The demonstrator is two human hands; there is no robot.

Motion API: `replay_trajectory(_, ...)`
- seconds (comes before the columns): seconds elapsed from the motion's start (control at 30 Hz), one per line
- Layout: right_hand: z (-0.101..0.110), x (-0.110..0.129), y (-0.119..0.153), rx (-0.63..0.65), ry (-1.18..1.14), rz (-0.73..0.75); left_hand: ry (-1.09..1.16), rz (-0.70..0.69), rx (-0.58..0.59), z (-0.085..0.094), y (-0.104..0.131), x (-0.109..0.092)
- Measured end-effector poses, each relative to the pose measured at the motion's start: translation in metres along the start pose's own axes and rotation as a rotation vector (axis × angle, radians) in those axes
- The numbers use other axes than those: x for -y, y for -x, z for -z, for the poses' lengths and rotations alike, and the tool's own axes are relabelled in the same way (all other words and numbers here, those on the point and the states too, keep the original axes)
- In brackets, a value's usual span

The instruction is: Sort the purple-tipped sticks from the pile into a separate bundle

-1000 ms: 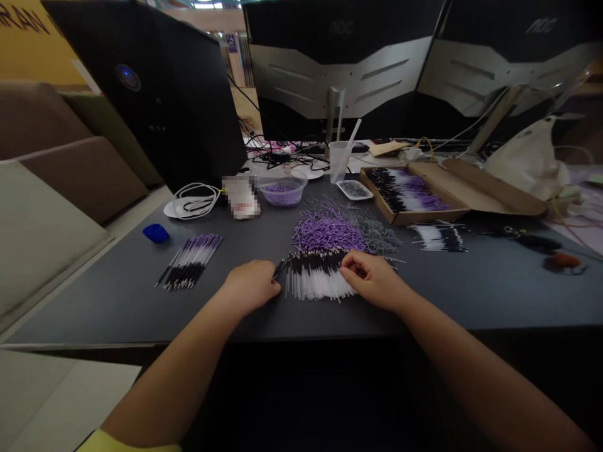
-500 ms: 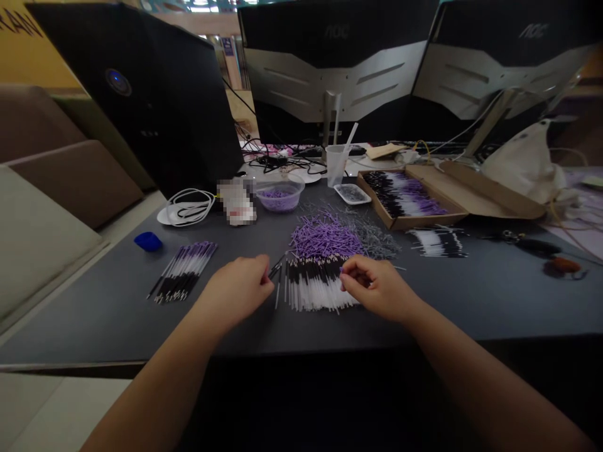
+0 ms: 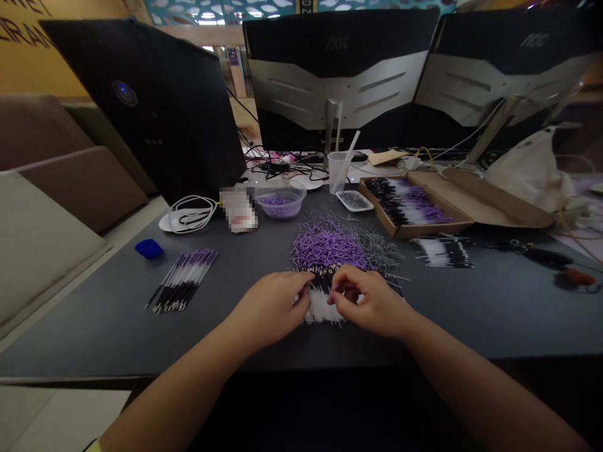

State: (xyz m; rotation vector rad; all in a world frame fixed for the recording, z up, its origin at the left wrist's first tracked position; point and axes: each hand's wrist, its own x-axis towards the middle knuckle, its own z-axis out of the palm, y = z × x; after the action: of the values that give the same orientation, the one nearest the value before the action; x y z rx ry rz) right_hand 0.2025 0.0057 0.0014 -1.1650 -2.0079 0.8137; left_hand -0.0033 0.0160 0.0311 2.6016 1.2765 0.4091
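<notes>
Thin black-and-white sticks with metal tips (image 3: 323, 307) lie in a row in front of me, partly covered by both hands. My left hand (image 3: 273, 307) is over the row's left part, thumb and fingertips slightly apart with the sticks beneath them. My right hand (image 3: 372, 301) is at the row's right part, thumb and fingers pinched; a small purple tip shows there, the rest hidden by the fingers. Just behind are a heap of short purple tubes (image 3: 325, 245) and a heap of small grey pieces (image 3: 384, 248). Purple-ended sticks (image 3: 186, 279) lie bunched at the left.
A blue cup-shaped piece (image 3: 149, 249) is at the left. Behind stand a clear bowl of purple tubes (image 3: 281, 204), a white tray (image 3: 354, 201) and a plastic cup (image 3: 337, 169). On the right are an open cardboard box (image 3: 424, 232), white-and-black sticks (image 3: 444, 251) and pliers (image 3: 546, 256).
My left hand has moved right, from beside the row to over its sticks, and its fingers have parted. My right hand stays pinched near the same place. The view has tilted up slightly.
</notes>
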Motion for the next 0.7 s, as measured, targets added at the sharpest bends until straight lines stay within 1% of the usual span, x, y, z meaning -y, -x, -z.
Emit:
replay_trajectory(0.17,0.0021,0.0035,0.0024,0.018,-0.028,-0.013,-0.018,-0.022,0.019,-0.0019,0.0004,-0.0008)
replay_trajectory(0.3,0.0006,0.0045,0.0047,0.046,0.001,-0.02,-0.081,-0.051,0.045,-0.0011,0.0028,-0.0029)
replay_trajectory(0.43,-0.0006,0.0045,0.0075,0.073,0.014,-0.019,-0.131,-0.048,0.046,-0.0008,0.0053,-0.004)
replay_trajectory(0.7,0.0014,0.0104,0.0102,0.072,-0.007,-0.01,-0.177,-0.064,0.077,0.0002,0.008,-0.0054)
